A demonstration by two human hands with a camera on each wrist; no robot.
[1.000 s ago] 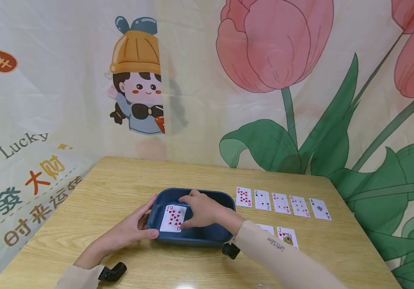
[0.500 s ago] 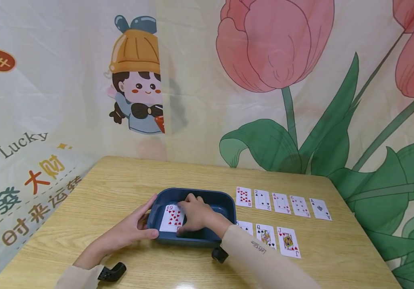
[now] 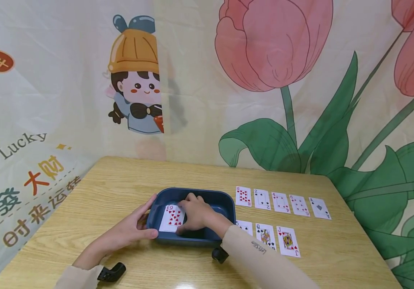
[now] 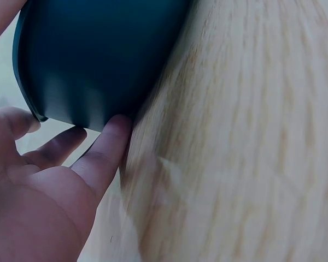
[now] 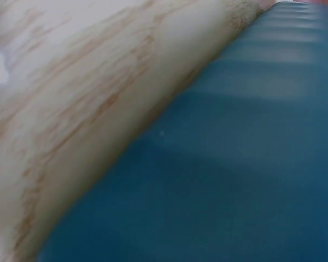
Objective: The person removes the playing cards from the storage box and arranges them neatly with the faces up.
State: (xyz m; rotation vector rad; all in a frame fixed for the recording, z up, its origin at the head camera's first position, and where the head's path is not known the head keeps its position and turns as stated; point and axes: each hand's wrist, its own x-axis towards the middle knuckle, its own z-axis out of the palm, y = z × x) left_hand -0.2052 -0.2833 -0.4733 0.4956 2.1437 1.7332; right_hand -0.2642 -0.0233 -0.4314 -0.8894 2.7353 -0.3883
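Observation:
A dark blue tray sits on the wooden table. Inside it a nine of hearts lies face up. My right hand reaches into the tray, fingers curled over the card's right edge and thumb at its near corner. My left hand holds the tray's left end, thumb along the near rim. In the left wrist view my fingers lie against the tray's outer wall. The right wrist view shows only the tray wall and table.
Right of the tray, face-up cards lie in two rows: ten of hearts, two of spades, a four, a six, ace of spades; nearer, a queen and jack. Printed cloth hangs behind.
My right forearm has drawn left and back, uncovering the queen and a part-hidden card in the near row. My right hand has settled lower onto the nine of hearts. My left hand has stayed put.

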